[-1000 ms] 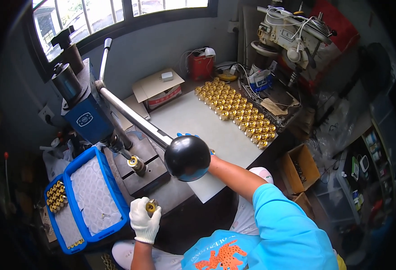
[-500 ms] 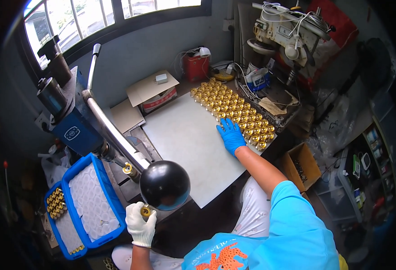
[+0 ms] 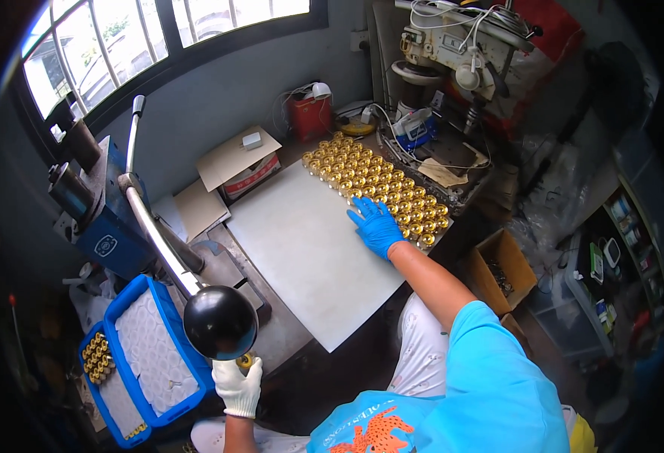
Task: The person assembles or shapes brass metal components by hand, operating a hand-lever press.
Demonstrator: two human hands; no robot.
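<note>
My left hand [image 3: 237, 389], in a white knit glove, is closed around a small round brass fitting [image 3: 247, 362] at the lower middle. Just above it hangs the black ball knob [image 3: 221, 322] on the steel lever of a blue hand press [image 3: 105, 243]. My right hand [image 3: 378, 230] wears a blue glove, and its fingers are spread. Their tips rest at the near edge of a block of shiny brass cups [image 3: 381, 181], arranged in tight rows on a pale sheet [image 3: 309, 264]. Nothing shows in that hand. The lever and knob hide part of the press's working area.
Two blue trays [image 3: 188, 362] stand left, with white round pieces and several brass fittings [image 3: 98, 358]. Behind the sheet lie an opened cardboard box [image 3: 219, 162] and a red container [image 3: 309, 115]. A machine [image 3: 453, 53] with cables stands back right; a carton [image 3: 502, 272] sits below.
My view has shifted slightly. The lever's black knob has swung left and now sits above my left hand; the brass piece at the press is now out of sight. My right hand stays by the cups.
</note>
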